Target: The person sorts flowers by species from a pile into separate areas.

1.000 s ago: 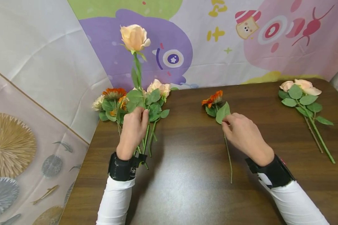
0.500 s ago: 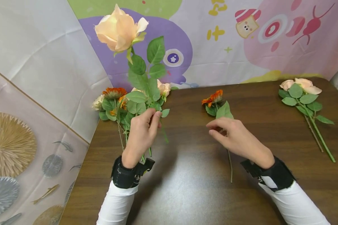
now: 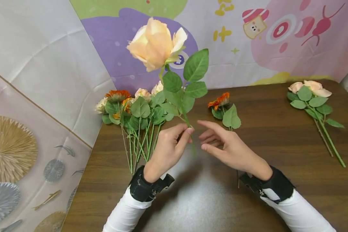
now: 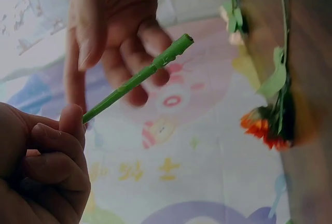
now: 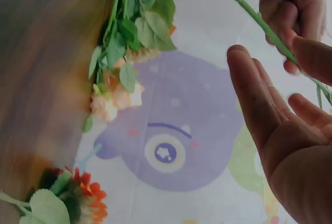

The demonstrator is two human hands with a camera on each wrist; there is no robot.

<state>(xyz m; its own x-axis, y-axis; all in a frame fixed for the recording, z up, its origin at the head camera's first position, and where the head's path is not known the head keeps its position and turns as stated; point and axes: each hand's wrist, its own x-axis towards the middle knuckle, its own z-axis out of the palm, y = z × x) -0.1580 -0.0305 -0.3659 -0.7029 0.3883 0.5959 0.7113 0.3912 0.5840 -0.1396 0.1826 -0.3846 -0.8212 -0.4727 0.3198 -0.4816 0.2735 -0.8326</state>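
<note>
A peach rose [image 3: 153,45] with green leaves is held raised over the table, its bloom leaning left. My left hand [image 3: 171,145] pinches its green stem between thumb and fingers. In the left wrist view the cut lower end of the stem [image 4: 140,76] sticks out past the fingers. Close to the stem on its right, my right hand [image 3: 229,148] has its fingers spread and holds nothing. The right wrist view shows the right hand's palm [image 5: 280,125] facing the stem. Behind the right hand an orange flower [image 3: 219,101] lies on the table, its stem partly hidden by that hand.
A bunch of orange, cream and peach flowers [image 3: 142,111] lies at the table's left, stems toward me. At the far right are peach roses [image 3: 314,90] on the wooden table [image 3: 278,135]. A cartoon-printed cloth [image 3: 214,67] hangs behind the back edge.
The left hand has lifted the peach rose from the bunch and brought it right, toward the middle. The right hand has let go of the orange flower and moved left toward the rose's stem.
</note>
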